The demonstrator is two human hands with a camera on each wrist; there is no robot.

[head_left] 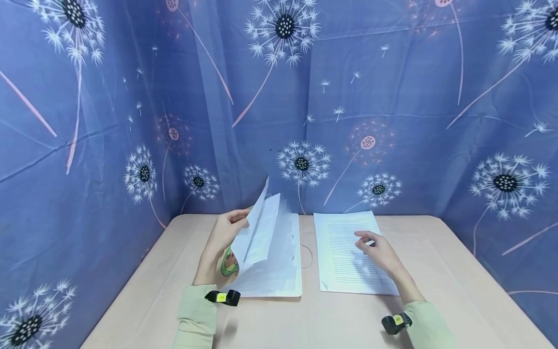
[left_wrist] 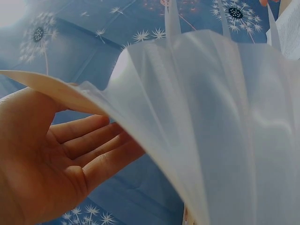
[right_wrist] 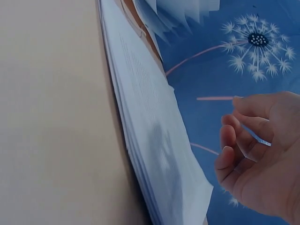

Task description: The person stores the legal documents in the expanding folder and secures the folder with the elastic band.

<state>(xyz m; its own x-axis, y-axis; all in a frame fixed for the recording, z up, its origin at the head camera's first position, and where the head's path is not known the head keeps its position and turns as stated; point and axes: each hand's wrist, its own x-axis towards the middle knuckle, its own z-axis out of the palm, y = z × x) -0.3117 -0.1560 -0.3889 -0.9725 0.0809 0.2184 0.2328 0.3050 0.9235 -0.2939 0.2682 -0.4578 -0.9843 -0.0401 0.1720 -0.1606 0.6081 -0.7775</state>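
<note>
folder (head_left: 279,287) lies open on the tabletop (head_left: 148,300), left of its middle, its clear leaves (left_wrist: 211,117) spread and standing because the left hand (head_left: 225,235) lifts the cover (left_wrist: 61,93) by its outer edge, thumb on the inside, fingers behind; that grasp seems to serve for parting the leaves. just to its right, a printed paper stack (head_left: 344,257) rests flat, likely placed there for easy reach. above it hovers the right hand (head_left: 378,249), fingers loosely bent, grasping nothing, apart from the pages. a dandelion-print curtain (head_left: 261,131) hangs behind.
</note>
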